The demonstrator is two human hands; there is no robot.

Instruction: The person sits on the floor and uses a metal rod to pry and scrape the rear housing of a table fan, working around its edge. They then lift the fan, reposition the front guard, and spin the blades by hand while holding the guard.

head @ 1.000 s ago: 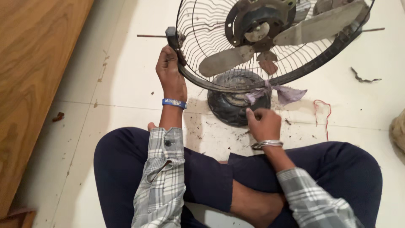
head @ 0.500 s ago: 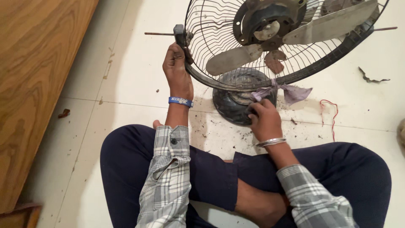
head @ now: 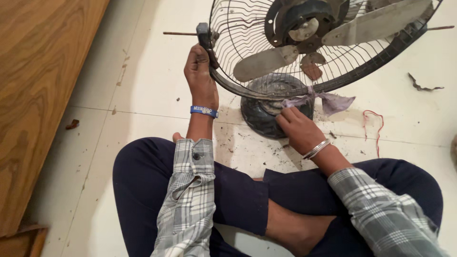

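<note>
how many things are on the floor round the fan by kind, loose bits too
table fan: 1
purple rag on the fan guard: 1
red string: 1
dark scrap on the tiles: 1
small brown chip by the wooden panel: 1
total: 5

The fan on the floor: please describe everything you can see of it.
The fan is a dusty, dark metal one, tilted, with a wire cage, grey blades around a hub, and a round black base on the tiled floor. The left hand grips its cage rim; the right hand presses a purple cloth at the base.
</note>
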